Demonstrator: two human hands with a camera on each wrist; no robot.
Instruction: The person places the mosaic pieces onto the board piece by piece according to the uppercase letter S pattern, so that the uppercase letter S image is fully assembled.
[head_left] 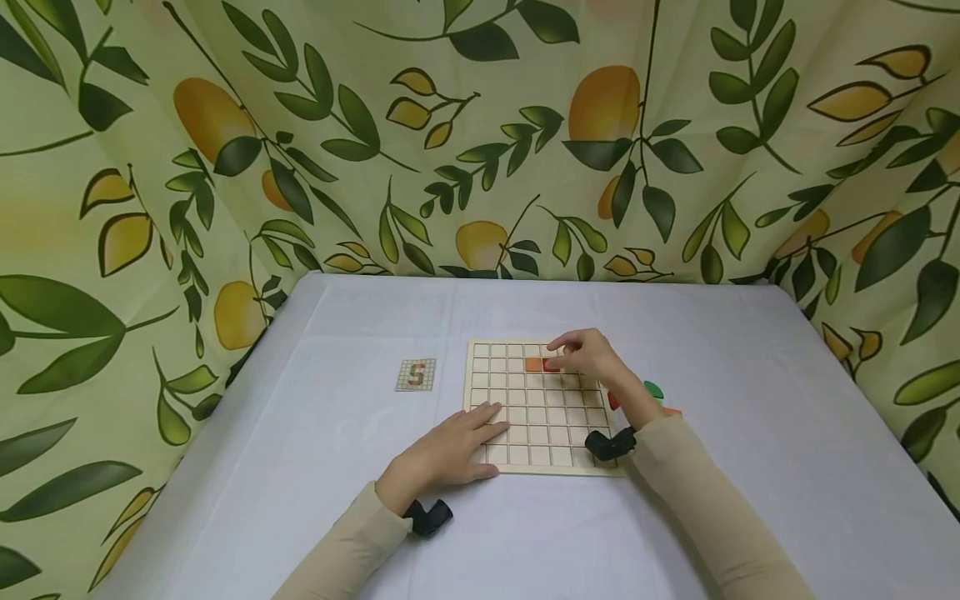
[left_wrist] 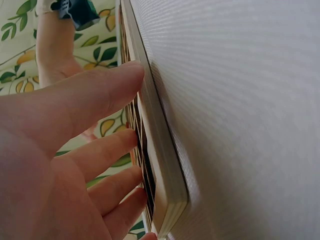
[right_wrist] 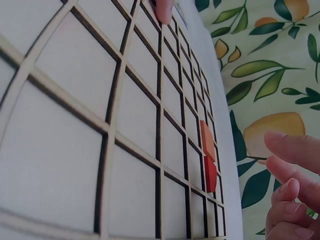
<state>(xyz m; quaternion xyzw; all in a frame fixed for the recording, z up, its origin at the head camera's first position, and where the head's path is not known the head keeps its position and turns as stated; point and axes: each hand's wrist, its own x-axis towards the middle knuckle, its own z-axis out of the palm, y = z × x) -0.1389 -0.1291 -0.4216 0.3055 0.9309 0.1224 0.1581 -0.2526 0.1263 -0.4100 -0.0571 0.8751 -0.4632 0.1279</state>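
Note:
A wooden grid board [head_left: 540,471] with square cells lies on the white table. Side by side in its second row from the far edge sit an orange square tile [head_left: 533,364] and a red tile [right_wrist: 210,174]. My right hand [head_left: 591,357] hovers over that spot; in the right wrist view its fingers [right_wrist: 285,190] are loosely bent, apart from the tiles, and hold nothing. My left hand [head_left: 453,446] rests at the board's near left corner, fingers spread over the cells, with the thumb [left_wrist: 125,80] against the near edge.
Left of the board lies a small card [head_left: 416,375] printed with an S-like figure on a grid. Beyond my right wrist are a green piece [head_left: 654,389], a red piece [head_left: 613,400] and an orange piece [head_left: 672,412], partly hidden by the arm. A leaf-patterned curtain [head_left: 525,208] surrounds the table.

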